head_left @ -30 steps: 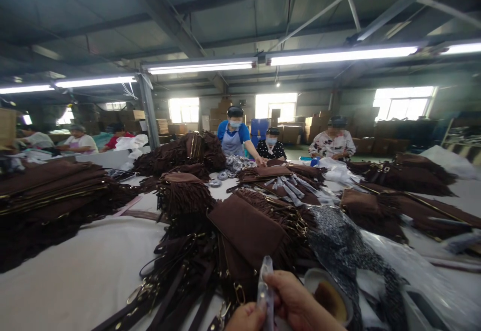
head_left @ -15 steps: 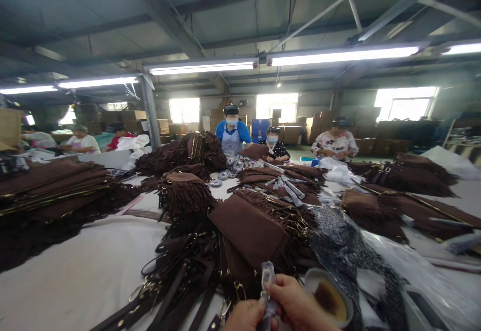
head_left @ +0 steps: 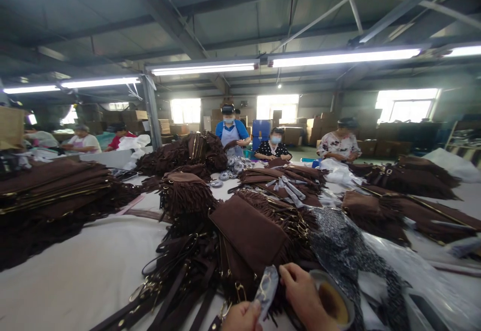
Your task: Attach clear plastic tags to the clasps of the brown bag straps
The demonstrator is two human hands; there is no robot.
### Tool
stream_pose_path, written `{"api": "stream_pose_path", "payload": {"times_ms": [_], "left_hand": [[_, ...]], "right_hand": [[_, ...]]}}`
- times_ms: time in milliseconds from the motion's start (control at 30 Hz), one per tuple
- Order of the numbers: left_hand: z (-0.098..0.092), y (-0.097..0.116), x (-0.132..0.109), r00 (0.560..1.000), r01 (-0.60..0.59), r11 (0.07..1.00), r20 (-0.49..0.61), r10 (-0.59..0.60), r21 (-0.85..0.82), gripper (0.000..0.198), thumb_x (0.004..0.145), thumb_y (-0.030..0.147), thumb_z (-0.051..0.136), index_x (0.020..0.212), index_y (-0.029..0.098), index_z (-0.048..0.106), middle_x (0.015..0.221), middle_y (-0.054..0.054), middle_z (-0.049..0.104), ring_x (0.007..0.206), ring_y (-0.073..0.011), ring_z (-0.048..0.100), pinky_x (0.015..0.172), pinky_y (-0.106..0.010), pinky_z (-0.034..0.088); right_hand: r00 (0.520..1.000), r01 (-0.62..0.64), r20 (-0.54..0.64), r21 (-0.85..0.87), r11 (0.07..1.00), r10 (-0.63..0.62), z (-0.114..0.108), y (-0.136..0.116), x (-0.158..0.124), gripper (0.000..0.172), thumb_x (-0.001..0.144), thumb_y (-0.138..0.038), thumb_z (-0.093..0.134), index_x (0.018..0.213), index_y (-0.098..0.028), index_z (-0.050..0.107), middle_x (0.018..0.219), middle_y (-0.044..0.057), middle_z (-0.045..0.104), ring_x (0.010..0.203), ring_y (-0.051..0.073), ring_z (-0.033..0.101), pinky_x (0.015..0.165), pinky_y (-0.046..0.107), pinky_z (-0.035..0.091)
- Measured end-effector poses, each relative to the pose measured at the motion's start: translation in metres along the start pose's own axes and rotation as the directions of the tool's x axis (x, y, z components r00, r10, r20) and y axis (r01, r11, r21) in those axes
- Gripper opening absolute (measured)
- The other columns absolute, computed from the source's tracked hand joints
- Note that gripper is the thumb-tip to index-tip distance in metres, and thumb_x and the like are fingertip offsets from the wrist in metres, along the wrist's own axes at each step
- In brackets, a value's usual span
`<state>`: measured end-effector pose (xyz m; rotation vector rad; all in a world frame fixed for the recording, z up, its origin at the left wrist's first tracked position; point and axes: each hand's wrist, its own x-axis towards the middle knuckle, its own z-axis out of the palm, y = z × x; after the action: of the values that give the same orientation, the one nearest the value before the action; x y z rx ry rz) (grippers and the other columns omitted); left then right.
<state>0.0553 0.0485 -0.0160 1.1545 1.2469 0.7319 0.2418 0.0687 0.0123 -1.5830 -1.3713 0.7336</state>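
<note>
My left hand [head_left: 242,316], low in the middle, pinches the lower end of a plastic-wrapped gold-coloured metal clasp [head_left: 267,287]. The clear wrap stands up at a slant from its fingers. Just right of the wrap is my right hand [head_left: 303,291], thumb and forefinger pressed together; whatever they may hold is too small to make out. A roll of tape [head_left: 333,303] lies beside that hand, partly behind it. Beyond both hands lies a brown fringed bag [head_left: 250,228] with its flap up. Dark straps with gold-coloured hooks [head_left: 169,286] spread out to the left.
Stacks of brown fringed bags cover the table at left [head_left: 52,186], middle and right [head_left: 413,173]. Black-and-white speckled cloth [head_left: 343,246] and clear plastic sheeting [head_left: 424,276] lie at right. Several co-workers sit or stand across the table, one in a blue top [head_left: 232,133].
My right hand has drawn away from the wrapped clasp to the right, while the left keeps its pinch. The wrap now leans right and shows the clasp. Across the table, the co-worker in blue has straightened.
</note>
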Motion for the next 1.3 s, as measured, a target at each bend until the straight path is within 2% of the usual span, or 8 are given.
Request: {"api": "stream_pose_path", "payload": {"times_ms": [100,167,333,600,833,1067,1200,1300], "left_hand": [[-0.005,0.011,-0.006,0.991,0.04,0.994,0.131,-0.026,-0.106,0.071,0.046,0.087,0.059,0.063,0.018,0.054,0.051,0.002,0.051,0.042,-0.0082,0.034,0.049,-0.025,0.021],[-0.007,0.017,-0.01,0.979,0.058,0.982,0.205,-0.02,-0.177,0.069,0.049,0.082,0.064,0.069,0.017,0.058,0.058,-0.002,0.059,0.046,-0.0098,0.043,0.049,-0.024,0.026],[-0.005,0.014,-0.009,0.947,0.103,0.962,0.319,-0.018,-0.252,0.065,0.067,0.072,0.061,0.076,0.008,0.067,0.075,-0.013,0.068,0.063,-0.0147,0.059,0.06,-0.025,0.038],[0.017,0.021,0.006,0.95,0.278,0.876,0.249,-0.189,-0.393,0.04,0.088,0.041,0.042,0.069,0.012,0.06,0.062,-0.006,0.06,0.048,-0.0125,0.053,0.05,-0.025,0.04],[0.02,0.028,0.003,0.97,0.192,0.928,0.206,-0.13,-0.319,0.039,0.078,0.053,0.054,0.069,0.015,0.055,0.052,0.004,0.044,0.038,-0.004,0.028,0.041,-0.018,0.019],[0.002,0.011,0.004,0.984,0.114,0.99,0.143,-0.101,-0.085,0.053,0.074,0.065,0.049,0.072,0.013,0.06,0.047,0.005,0.037,0.038,-0.0051,0.025,0.042,-0.023,0.01],[0.005,0.011,0.005,0.983,0.117,0.982,0.156,-0.094,-0.145,0.049,0.075,0.064,0.052,0.07,0.015,0.057,0.048,0.006,0.035,0.038,-0.0044,0.023,0.042,-0.021,0.01],[0.014,0.025,-0.002,0.973,0.181,0.962,0.179,-0.145,-0.204,0.046,0.076,0.06,0.053,0.07,0.015,0.055,0.05,0.006,0.038,0.037,-0.0035,0.024,0.04,-0.019,0.012]], "right_hand": [[0.909,0.409,0.198,-0.238,0.881,-0.368,-0.017,-0.005,-0.011,0.036,0.084,-0.026,0.048,0.116,-0.023,0.062,0.122,0.011,0.064,0.113,0.026,0.057,0.098,0.039,0.044],[0.825,0.55,0.381,-0.363,0.752,-0.419,-0.022,-0.009,-0.014,0.058,0.076,-0.017,0.053,0.132,-0.033,0.051,0.144,0.007,0.049,0.131,0.03,0.043,0.108,0.047,0.035],[0.82,0.571,0.419,-0.55,0.61,-0.39,-0.013,-0.017,-0.013,0.045,0.083,-0.016,0.05,0.122,-0.037,0.06,0.145,0.003,0.049,0.132,0.032,0.041,0.108,0.049,0.032],[0.673,0.739,0.535,-0.486,0.467,-0.51,-0.012,-0.009,-0.012,0.031,0.09,-0.032,0.052,0.12,-0.035,0.059,0.136,-0.002,0.058,0.124,0.027,0.048,0.099,0.04,0.037],[0.656,0.745,0.489,-0.545,0.385,-0.575,-0.018,0.001,0.003,0.037,0.088,-0.028,0.057,0.123,-0.037,0.055,0.141,-0.004,0.054,0.129,0.027,0.043,0.103,0.043,0.028],[0.831,0.533,0.276,-0.641,0.552,-0.483,-0.041,-0.009,0.026,0.031,0.087,-0.011,0.05,0.099,-0.03,0.069,0.128,-0.004,0.064,0.121,0.026,0.05,0.098,0.042,0.033],[0.68,0.733,0.514,-0.479,0.483,-0.522,-0.039,-0.021,0.008,0.048,0.089,-0.019,0.049,0.132,-0.04,0.047,0.147,-0.004,0.046,0.133,0.025,0.039,0.107,0.044,0.028],[0.577,0.8,0.664,-0.343,0.493,-0.475,-0.027,-0.033,-0.002,0.039,0.092,-0.027,0.048,0.13,-0.039,0.048,0.145,-0.006,0.049,0.138,0.026,0.032,0.111,0.047,0.02]]}}
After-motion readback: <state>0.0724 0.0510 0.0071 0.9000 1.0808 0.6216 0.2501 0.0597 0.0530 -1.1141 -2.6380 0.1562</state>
